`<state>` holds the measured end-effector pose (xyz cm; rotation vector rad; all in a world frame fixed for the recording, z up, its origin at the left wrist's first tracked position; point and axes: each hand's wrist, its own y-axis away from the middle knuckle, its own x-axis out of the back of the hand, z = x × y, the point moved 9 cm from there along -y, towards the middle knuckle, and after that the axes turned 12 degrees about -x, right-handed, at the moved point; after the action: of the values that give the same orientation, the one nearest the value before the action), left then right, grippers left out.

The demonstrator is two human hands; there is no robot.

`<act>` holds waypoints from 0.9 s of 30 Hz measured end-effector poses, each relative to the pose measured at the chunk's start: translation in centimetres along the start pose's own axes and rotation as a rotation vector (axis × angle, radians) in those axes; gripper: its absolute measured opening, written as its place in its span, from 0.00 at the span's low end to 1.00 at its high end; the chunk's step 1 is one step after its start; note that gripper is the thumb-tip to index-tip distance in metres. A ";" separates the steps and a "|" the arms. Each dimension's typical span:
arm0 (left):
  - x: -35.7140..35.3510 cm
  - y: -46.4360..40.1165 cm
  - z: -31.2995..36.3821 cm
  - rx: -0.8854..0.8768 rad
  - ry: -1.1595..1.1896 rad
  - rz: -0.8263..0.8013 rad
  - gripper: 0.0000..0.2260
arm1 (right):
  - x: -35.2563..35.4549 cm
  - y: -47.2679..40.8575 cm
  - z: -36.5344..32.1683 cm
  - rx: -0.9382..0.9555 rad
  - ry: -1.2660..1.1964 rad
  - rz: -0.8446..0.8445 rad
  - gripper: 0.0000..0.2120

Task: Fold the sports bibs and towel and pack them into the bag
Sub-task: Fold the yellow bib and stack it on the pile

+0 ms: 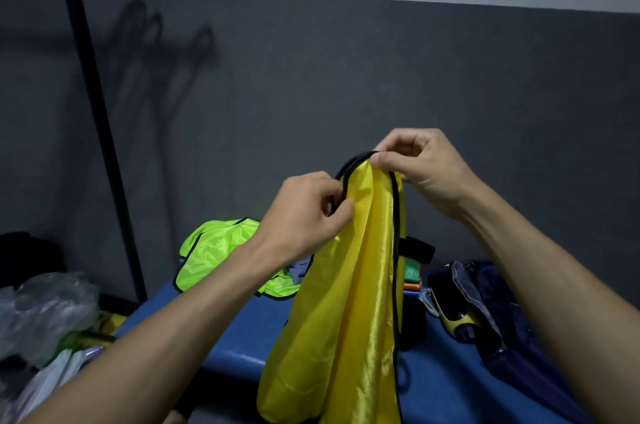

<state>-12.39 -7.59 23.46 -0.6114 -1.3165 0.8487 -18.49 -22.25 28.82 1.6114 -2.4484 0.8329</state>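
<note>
Pinching yellow bib aloft, left hand, right hand, green bib behind, navy bag right

The bib in the hands is bright yellow and shiny, with a black edge. A second bib on the bench is neon green, also with a black edge. The bench is blue. The bag is dark navy blue. The wall is dark grey below and pale grey above. The pole is black.
</note>
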 end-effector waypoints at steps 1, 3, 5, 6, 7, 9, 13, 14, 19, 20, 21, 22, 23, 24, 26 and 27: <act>-0.1 0.1 -0.2 0.016 -0.031 -0.001 0.12 | 0.4 0.1 0.2 -0.003 0.004 0.025 0.04; -0.3 0.2 -1.5 0.100 0.030 -0.017 0.10 | 0.9 0.3 0.8 -0.030 0.011 0.053 0.06; -0.4 0.1 -2.8 0.193 0.234 -0.043 0.12 | 0.9 0.4 1.9 -0.092 -0.007 0.020 0.07; -0.5 -0.1 -3.1 0.220 0.334 -0.066 0.12 | 0.7 0.5 2.6 -0.140 -0.020 -0.021 0.07; -0.4 -0.5 -3.2 0.231 0.397 -0.100 0.12 | 0.3 0.5 3.3 -0.190 -0.027 -0.069 0.06; -0.4 -1.4 -2.9 0.210 0.417 -0.187 0.11 | -0.5 0.8 4.2 -0.243 -0.020 -0.146 0.05; -0.1 -2.5 -2.1 0.165 0.375 -0.277 0.10 | -2.1 1.1 4.1 -0.194 -0.033 -0.219 0.02; 0.0 -2.7 -1.9 0.154 0.377 -0.285 0.10 | -2.3 1.1 4.0 -0.179 -0.025 -0.218 0.02; -0.2 -1.9 -1.9 0.082 0.307 -0.381 0.13 | -0.9 0.2 3.0 -0.114 -0.004 -0.078 0.05; -0.5 -1.4 -2.1 0.048 0.234 -0.401 0.16 | -0.7 0.1 2.5 -0.097 0.012 -0.068 0.05; -1.0 -0.8 -2.4 0.004 0.131 -0.426 0.19 | -0.4 0.0 2.0 -0.079 0.022 -0.060 0.05; -1.6 -0.1 -2.7 -0.040 0.015 -0.454 0.21 | 0.1 -0.2 1.3 -0.061 0.024 -0.045 0.05; -2.2 0.9 -3.3 -0.067 -0.085 -0.492 0.20 | 0.6 -0.4 0.7 -0.045 0.014 -0.022 0.07; -2.9 1.9 -4.2 -0.069 -0.154 -0.536 0.19 | 1.2 -0.6 0.1 -0.030 -0.007 0.006 0.08; -3.7 3.8 -6.7 -0.019 -0.212 -0.593 0.18 | 2.2 -0.9 -0.5 -0.009 -0.051 0.040 0.09; -3.7 4.5 -7.9 0.010 -0.232 -0.604 0.17 | 2.3 -0.9 -0.4 -0.006 -0.058 0.037 0.10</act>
<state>-5.65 -7.49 16.37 -0.0843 -1.5893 0.4318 -18.83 -24.20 30.34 1.6161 -2.5246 0.7940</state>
